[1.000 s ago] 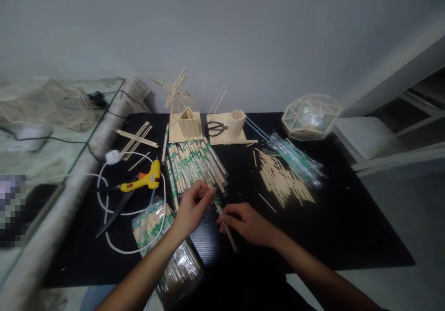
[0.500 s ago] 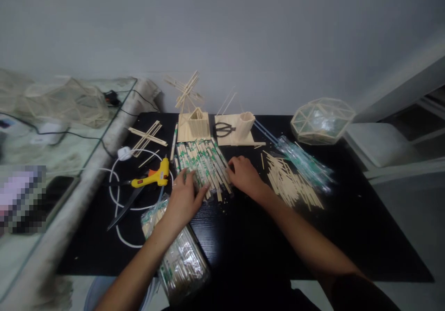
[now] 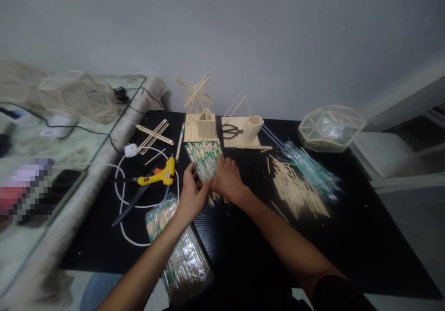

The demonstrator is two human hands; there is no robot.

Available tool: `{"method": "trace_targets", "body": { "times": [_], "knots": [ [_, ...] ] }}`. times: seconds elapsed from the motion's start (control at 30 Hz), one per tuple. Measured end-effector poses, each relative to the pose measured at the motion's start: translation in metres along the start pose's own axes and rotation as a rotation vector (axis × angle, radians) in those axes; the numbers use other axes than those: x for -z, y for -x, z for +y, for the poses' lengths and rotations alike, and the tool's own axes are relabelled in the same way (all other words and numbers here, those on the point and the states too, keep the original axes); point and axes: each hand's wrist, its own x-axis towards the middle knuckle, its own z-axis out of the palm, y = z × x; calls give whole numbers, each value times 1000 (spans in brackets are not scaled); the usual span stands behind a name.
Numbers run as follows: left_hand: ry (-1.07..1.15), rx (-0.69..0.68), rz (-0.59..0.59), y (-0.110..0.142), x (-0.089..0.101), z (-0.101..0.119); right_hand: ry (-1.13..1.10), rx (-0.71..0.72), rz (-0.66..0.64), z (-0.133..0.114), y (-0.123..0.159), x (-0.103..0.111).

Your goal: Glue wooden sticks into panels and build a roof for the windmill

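A bunch of wrapped chopsticks point(image 3: 204, 155) with green print lies in the middle of the black table, pressed together between my two hands. My left hand point(image 3: 192, 191) cups the left side, fingers curled against the wrappers. On the right side my right hand point(image 3: 228, 177) grips the bunch, its thumb side along the edge. The two hands meet near the lower part and hide some of the stick ends. Just below my left hand lies a clear plastic pack of chopsticks point(image 3: 186, 260). A single wrapped chopstick point(image 3: 180, 142) lies apart to the left.
A yellow glue gun point(image 3: 158, 174) with a white cable lies left, beside a long blade point(image 3: 130, 205). Behind stand two stick models point(image 3: 206, 124) point(image 3: 253, 128) and black scissors point(image 3: 231, 131). Loose bare sticks point(image 3: 295, 186), plastic wrappers point(image 3: 313, 169) and a faceted stick frame point(image 3: 330, 128) are right.
My hands have come together, squeezing the spread-out chopsticks into a narrower bunch. My right hand moved left onto them. The whole view has shifted slightly.
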Motion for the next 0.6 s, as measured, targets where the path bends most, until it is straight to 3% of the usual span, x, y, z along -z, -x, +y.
{"method": "trace_targets", "body": {
  "times": [0.13, 0.27, 0.6],
  "knots": [
    [149, 168, 34, -8, 3, 2, 4, -5, -29, -7, 1, 3],
    [237, 252, -25, -10, 1, 6, 13, -51, -40, -9, 2, 5],
    [222, 237, -215, -2, -14, 9, 45, -104, -83, 6, 0, 6]
  ]
}}
